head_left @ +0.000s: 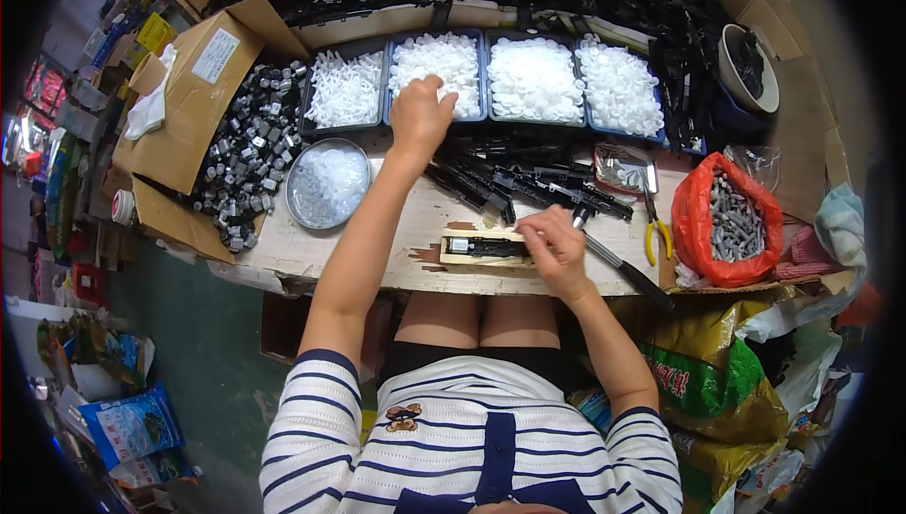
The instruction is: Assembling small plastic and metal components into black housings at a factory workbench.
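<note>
My left hand (423, 119) is over the near edge of a blue tray of small white plastic parts (436, 53). Its fingers are bent, with a gap between thumb and forefinger, and nothing shows between them. My right hand (559, 252) is closed, fingers curled, at the right end of a wooden fixture (444, 257) by the table's front edge. Whatever those fingers hold is hidden. Lying in the fixture is a long black plastic assembly (491, 247) with a shiny metal piece at its left end. Beside my right hand lies a hammer (604, 254) with a black grip.
Three more trays of white parts (536, 80) flank that one. Black strips (557, 184) lie behind the fixture. A round metal dish (327, 184) and a carton of metal pieces (247, 136) stand left; yellow-handled pliers (658, 238) and a red bag of grey pieces (694, 231) right.
</note>
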The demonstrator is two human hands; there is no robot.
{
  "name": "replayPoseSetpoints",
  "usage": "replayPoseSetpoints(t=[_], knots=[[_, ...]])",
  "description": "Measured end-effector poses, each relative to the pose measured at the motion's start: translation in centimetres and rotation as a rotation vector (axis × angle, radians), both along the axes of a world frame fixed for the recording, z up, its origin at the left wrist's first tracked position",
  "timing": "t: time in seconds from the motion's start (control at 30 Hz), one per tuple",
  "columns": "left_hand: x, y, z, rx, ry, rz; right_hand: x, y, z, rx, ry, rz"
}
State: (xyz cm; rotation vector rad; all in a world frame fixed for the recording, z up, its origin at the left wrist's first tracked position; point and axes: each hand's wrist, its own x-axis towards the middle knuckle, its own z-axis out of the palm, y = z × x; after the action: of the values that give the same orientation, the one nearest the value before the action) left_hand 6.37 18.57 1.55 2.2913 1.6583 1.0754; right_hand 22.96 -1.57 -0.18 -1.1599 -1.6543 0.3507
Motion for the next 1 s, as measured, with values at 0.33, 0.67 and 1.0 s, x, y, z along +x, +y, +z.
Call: replayPoseSetpoints(t=[0.33,0.67,1.0], knots=[[0.7,3.4,-0.1,0.028,0.204,-0.012,13.5,2.5,-0.4,-0.067,-0.319,-0.569],[-0.1,4.2,-0.1,-0.167,-0.160,-0.120,16.0,0.0,-1.2,-0.252,-0.646,-0.742],[-0.6,3.9,0.4,-0.272,-0.484,-0.214,14.6,2.3,0.1,-0.176,-0.760,-0.613]])
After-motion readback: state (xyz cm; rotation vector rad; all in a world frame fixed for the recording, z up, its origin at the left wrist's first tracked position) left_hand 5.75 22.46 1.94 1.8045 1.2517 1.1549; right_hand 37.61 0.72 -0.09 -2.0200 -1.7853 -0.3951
